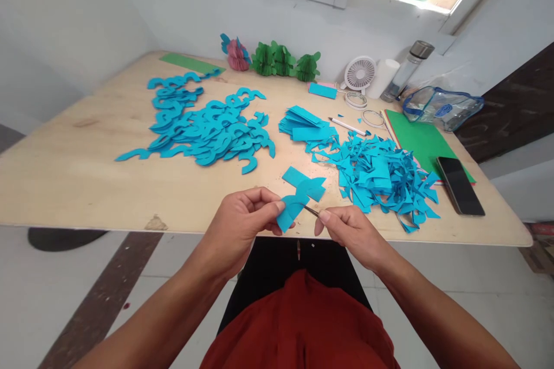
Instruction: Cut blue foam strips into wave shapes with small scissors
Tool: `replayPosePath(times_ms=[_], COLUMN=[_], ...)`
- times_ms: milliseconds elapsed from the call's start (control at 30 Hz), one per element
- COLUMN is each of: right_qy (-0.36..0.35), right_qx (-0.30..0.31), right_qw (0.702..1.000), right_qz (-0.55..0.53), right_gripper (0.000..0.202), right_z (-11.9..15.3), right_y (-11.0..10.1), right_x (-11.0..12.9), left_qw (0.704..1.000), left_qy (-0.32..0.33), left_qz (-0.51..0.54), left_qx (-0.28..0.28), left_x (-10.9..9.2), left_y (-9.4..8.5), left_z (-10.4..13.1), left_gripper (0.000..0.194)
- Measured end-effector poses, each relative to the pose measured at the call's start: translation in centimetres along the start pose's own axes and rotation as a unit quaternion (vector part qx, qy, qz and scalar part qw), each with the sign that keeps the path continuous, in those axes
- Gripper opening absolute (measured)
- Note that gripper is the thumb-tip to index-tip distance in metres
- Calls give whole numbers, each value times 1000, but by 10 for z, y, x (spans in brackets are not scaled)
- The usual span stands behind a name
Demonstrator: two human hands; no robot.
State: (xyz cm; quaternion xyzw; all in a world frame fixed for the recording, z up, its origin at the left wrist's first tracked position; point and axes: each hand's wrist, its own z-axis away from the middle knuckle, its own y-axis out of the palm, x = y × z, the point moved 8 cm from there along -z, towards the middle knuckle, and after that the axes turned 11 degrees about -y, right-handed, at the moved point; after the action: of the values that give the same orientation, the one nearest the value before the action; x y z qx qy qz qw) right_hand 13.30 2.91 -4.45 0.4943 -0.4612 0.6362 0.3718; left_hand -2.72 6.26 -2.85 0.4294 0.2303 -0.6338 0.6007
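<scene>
Near the table's front edge, my left hand (255, 213) pinches a piece of blue paper (291, 211) between thumb and fingers. My right hand (348, 229) is closed on a small pair of scissors (312, 211); their dark blades meet the paper's right edge, and the handles are hidden in the fingers. Just beyond the held piece lie a blue paper strip (293, 176) and a partly cut blue piece (318, 189). A heap of blue paper scraps (381, 173) spreads beyond my right hand. Farther left is a pile of curved blue cut-outs (216, 132).
Behind the scraps are stacked blue rectangles (305, 124), a white pen (347, 125), tape roll (355, 100), fan (360, 74) and bottle (407, 72). A phone (461, 185) rests on green sheets (426, 141) at right. Folded paper shapes (283, 59) stand along the wall.
</scene>
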Motion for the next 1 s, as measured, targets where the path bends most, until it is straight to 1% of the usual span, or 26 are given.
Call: replayPosePath(times_ms=[333, 633, 1000], right_qy=[1, 5, 3], right_qx=[0, -1, -1], right_qw=[1000, 1000, 1000], right_qz=[11, 3, -1], right_gripper=[51, 51, 50], right_z=[0, -1, -1], right_y=[-1, 0, 0], right_x=[-1, -3, -2], left_qw=[1000, 1000, 1000], left_qy=[1, 0, 1], left_qz=[4, -3, 2], left_qx=[-2, -9, -3], left_x=[-2, 0, 1], left_y=[0, -2, -2], left_z=[1, 0, 1], left_gripper=[15, 15, 15])
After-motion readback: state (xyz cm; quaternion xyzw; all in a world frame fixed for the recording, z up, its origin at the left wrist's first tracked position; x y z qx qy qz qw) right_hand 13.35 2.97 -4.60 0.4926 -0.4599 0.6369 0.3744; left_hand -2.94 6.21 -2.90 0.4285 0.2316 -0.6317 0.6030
